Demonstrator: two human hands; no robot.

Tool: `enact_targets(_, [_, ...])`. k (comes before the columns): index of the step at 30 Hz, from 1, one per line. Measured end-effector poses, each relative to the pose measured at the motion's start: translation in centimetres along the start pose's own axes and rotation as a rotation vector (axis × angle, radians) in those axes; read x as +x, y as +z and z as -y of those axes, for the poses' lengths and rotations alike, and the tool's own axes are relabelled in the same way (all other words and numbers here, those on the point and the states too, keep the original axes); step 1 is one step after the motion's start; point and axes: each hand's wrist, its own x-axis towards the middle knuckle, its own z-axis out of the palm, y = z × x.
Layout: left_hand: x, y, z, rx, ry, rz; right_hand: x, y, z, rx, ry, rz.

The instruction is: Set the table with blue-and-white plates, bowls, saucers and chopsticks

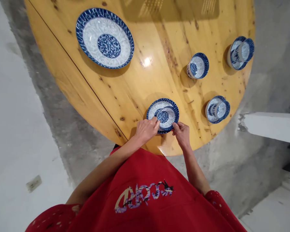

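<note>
At the near edge of the table, a small blue-and-white bowl (166,116) sits tilted over a blue-and-white plate (155,107), overlapping its right side. My left hand (147,130) is closed, thumb and fingers pinching the bowl's left rim. On the other side my right hand (182,132) pinches the lower right, where the rims of bowl and plate lie close together. Which rim its fingers hold is hard to separate; the bowl's edge appears to be between them. The bowl's underside is hidden.
A large patterned dish (108,46) lies at the far left of the round wooden table (145,77). To the right stand a single cup (198,66), a bowl with a cup in it (217,109), and another such pair (240,53). A yellowish basket (171,9) is at the back.
</note>
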Motion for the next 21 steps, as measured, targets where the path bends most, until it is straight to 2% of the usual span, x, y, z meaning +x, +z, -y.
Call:
enact_targets(7, [0.2, 0.0, 0.7, 0.033, -0.004, -0.021, -0.1, 0.4, 0.7, -0.078, 0.011, -0.017])
enact_targets(14, [0.5, -0.5, 1.0, 0.095, -0.009, -0.022, 0.5, 1.1, -0.1, -0.116, 0.005, 0.003])
enact_targets(18, [0.7, -0.7, 1.3, 0.096, -0.011, -0.017, 1.1, -0.2, 0.0, -0.228, -0.05, 0.002])
enact_targets(21, [0.4, -0.8, 1.9, 0.055, -0.022, -0.031, 3.1, -2.3, 1.0, -0.21, -0.083, -0.104])
